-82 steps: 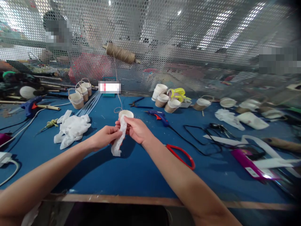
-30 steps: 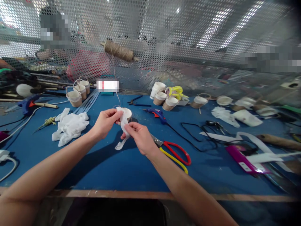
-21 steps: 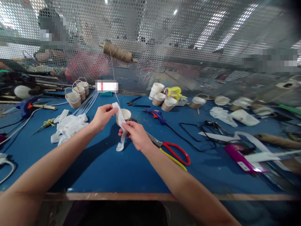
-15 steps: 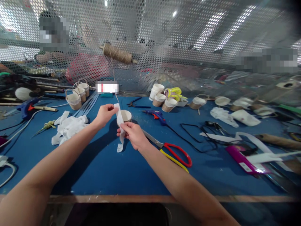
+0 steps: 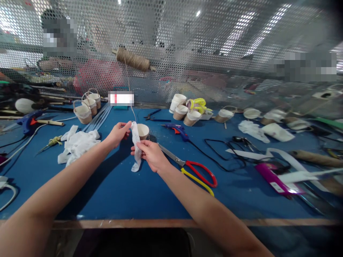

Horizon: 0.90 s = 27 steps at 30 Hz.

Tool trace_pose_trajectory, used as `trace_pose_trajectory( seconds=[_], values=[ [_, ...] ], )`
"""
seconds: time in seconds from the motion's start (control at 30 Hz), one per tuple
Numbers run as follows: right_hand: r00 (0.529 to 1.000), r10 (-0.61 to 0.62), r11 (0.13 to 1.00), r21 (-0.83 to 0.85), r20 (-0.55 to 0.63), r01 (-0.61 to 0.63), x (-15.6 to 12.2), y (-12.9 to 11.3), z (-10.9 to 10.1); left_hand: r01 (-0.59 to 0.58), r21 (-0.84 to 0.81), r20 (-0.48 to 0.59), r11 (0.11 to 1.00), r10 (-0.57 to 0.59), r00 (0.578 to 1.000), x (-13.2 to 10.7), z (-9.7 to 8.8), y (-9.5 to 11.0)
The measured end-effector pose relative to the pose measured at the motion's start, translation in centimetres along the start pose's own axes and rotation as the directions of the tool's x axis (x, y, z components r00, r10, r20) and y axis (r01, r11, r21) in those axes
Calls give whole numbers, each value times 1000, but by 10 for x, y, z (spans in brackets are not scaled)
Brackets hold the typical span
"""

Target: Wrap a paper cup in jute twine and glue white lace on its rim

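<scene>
A strip of white lace ribbon (image 5: 135, 132) hangs nearly upright in front of me. My left hand (image 5: 119, 135) pinches its upper end between thumb and fingers. Lower down, my right hand (image 5: 150, 152) grips the same strip, and its loose end dangles below those fingers. Just behind the ribbon stands a small paper cup (image 5: 143, 130) with a white rim, partly covered by the strip and my right hand. Large scissors (image 5: 184, 163) with red and yellow handles lie beside my right forearm. To the left rests a heap of white lace (image 5: 81, 142).
Small handled buckets (image 5: 83, 113) stand back left, and more cups (image 5: 192, 117) back right. A blue glue gun (image 5: 177, 131) trails a black cord. Twine runs down from a spool (image 5: 133, 59) on the mesh panel. A purple box (image 5: 277, 181) lies at right.
The ribbon's top end has dropped slightly and turned between my fingers, with its lacy face now showing. Both hands keep their hold. The view has shifted slightly.
</scene>
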State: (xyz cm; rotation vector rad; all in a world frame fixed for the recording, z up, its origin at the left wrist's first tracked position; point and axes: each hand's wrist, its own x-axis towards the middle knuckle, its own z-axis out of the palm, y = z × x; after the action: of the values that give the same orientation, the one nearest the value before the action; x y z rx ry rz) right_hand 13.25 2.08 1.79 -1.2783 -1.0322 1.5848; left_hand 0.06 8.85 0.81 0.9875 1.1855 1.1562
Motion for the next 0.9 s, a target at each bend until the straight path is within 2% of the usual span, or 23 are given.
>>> trace_pose_trajectory(
  seconds=[0.13, 0.23, 0.33, 0.43, 0.57, 0.67, 0.73, 0.8, 0.9],
  values=[
    [999, -21, 999, -40, 37, 23, -1, 2, -2, 148, -84, 155, 985, -134, 979, -30, -2, -11],
    [997, -51, 991, -117, 56, 57, -2, 4, -3, 190, -148, 243, 971, -151, 958, -45, 3, -17],
    [994, -76, 966, -240, 79, 93, -7, 4, -5, 190, -214, 239, 958, -137, 961, -48, 9, -19],
    [990, -122, 900, -413, 68, 140, -20, 0, -19, 190, -265, 212, 946, -135, 968, -46, 10, -20],
    [976, -215, 705, -696, -23, 138, -50, -8, -68, 231, -293, 216, 928, -171, 961, -46, 9, -17],
    [959, -252, 509, -860, -129, 18, -72, -6, -110, 274, -306, 230, 912, -208, 951, -48, 8, -13],
    [959, -231, 391, -918, -165, -64, -81, -1, -130, 299, -316, 235, 900, -231, 944, -50, 8, -11],
    [964, -210, 288, -953, -162, -97, -83, 5, -140, 321, -329, 238, 888, -250, 938, -50, 8, -9],
    [972, -185, 170, -979, -145, -114, -80, 10, -140, 352, -346, 256, 870, -273, 927, -51, 7, -6]
  ],
)
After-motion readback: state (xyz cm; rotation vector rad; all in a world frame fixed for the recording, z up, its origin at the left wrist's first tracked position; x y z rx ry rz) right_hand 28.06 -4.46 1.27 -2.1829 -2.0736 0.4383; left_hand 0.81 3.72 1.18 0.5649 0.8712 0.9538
